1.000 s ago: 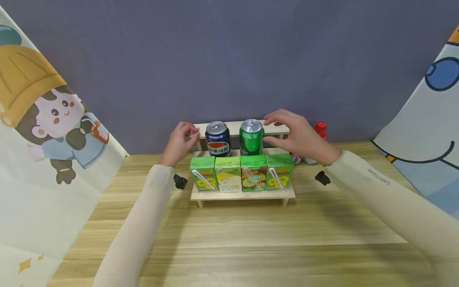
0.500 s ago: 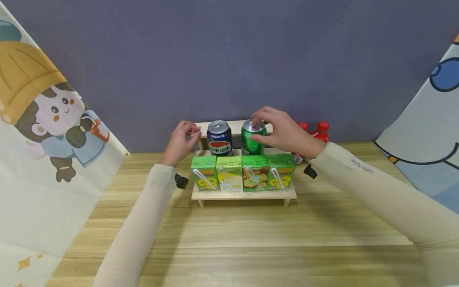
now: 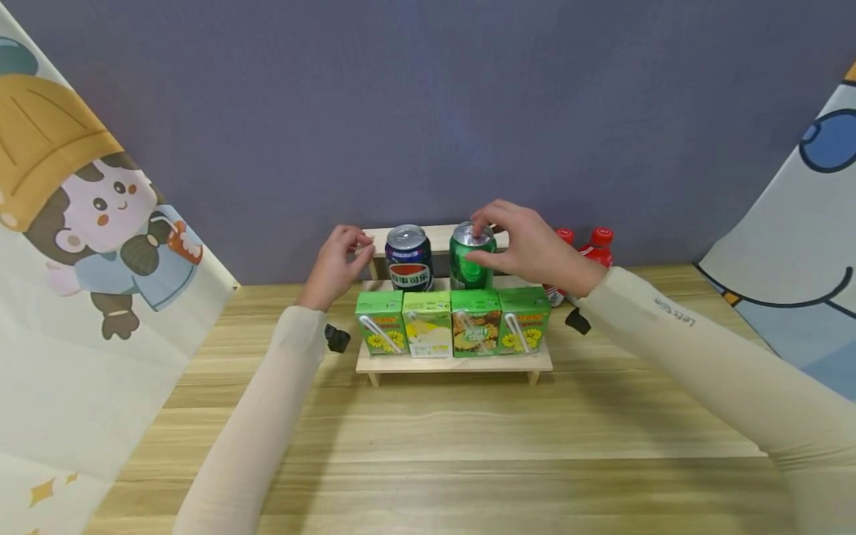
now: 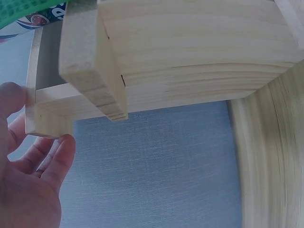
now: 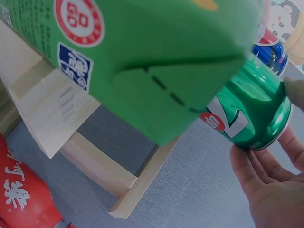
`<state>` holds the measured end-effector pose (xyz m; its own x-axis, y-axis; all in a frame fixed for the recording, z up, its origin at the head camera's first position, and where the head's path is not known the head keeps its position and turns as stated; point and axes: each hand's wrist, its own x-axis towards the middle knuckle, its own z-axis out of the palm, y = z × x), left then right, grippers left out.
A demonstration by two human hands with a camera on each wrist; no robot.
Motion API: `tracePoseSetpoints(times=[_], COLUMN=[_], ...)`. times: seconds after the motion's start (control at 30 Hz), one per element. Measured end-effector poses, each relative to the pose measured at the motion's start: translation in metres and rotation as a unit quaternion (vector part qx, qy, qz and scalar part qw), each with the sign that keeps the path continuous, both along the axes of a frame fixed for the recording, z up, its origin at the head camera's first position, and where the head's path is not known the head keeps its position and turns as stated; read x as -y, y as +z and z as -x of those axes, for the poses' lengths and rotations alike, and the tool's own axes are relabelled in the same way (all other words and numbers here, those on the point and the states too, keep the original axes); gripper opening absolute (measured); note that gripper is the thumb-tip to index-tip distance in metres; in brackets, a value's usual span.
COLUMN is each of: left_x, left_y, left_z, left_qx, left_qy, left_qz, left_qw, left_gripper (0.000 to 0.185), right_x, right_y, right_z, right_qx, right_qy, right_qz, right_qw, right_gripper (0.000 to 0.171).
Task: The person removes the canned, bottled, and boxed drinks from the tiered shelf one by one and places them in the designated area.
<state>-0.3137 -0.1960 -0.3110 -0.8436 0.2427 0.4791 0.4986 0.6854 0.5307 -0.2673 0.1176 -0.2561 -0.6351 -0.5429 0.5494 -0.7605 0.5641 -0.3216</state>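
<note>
Currently, the fingers (image 5: pixel 244 168) of the right hand (image 3: pixel 531 241) are gripping the green can (image 3: pixel 471 267) near its top, while the left hand (image 3: pixel 332 267) is holding one end of the top shelf (image 3: pixel 438 236) of the wooden rack (image 3: pixel 455 364), probably steadying it. The green can is standing upright behind the row of juice boxes (image 3: pixel 428 327); they are hiding its foot, so I cannot tell whether it is sitting flat on the middle shelf (image 3: pixel 438 284). Such a high hold could be inviting a tilt, with the foot swinging forward into the boxes and pushing one off the front shelf. A sideways slip could be sending it into the dark can (image 3: pixel 409 267) beside it. Any strong push by the left hand could be sliding the light rack along the bench (image 3: pixel 414 446). Farther out, the red bottles (image 3: pixel 597 251) are standing near the right forearm, where a careless elbow could be knocking them.
</note>
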Motion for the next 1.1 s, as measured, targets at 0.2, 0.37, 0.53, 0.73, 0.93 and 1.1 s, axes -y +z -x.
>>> tracePoseSetpoints(times=[0.2, 0.37, 0.53, 0.73, 0.93, 1.1], left_x=[-0.0002, 0.0004, 0.0009, 0.0009, 0.0012, 0.0014], left_y=[0.0000, -0.0005, -0.0009, -0.0021, -0.0027, -0.0018], left_z=[-0.0007, 0.0001, 0.0003, 0.0008, 0.0018, 0.0013], left_qx=[0.001, 0.000, 0.006, 0.003, -0.001, 0.002], left_qy=[0.006, 0.003, 0.002, 0.005, 0.003, 0.001], left_qz=[0.000, -0.002, -0.007, -0.005, -0.005, -0.004], left_qw=[1.0000, 1.0000, 1.0000, 1.0000, 1.0000, 1.0000], left_gripper=[0.019, 0.020, 0.021, 0.021, 0.021, 0.022], right_x=[0.0005, 0.0010, 0.0023, 0.0035, 0.0031, -0.0008], right_y=[-0.0010, -0.0008, -0.0004, 0.0010, 0.0008, 0.0032], right_z=[0.0000, -0.0011, -0.0017, -0.0026, -0.0028, -0.0037], right_qx=[0.004, 0.005, 0.014, 0.040, 0.015, -0.006], right_qy=[-0.007, -0.010, -0.020, -0.041, -0.032, -0.013], right_qz=[-0.005, -0.006, -0.014, -0.032, -0.031, -0.015], right_qw=[1.000, 1.000, 1.000, 0.998, 0.999, 1.000], right_gripper=[0.034, 0.034, 0.036, 0.040, 0.038, 0.038])
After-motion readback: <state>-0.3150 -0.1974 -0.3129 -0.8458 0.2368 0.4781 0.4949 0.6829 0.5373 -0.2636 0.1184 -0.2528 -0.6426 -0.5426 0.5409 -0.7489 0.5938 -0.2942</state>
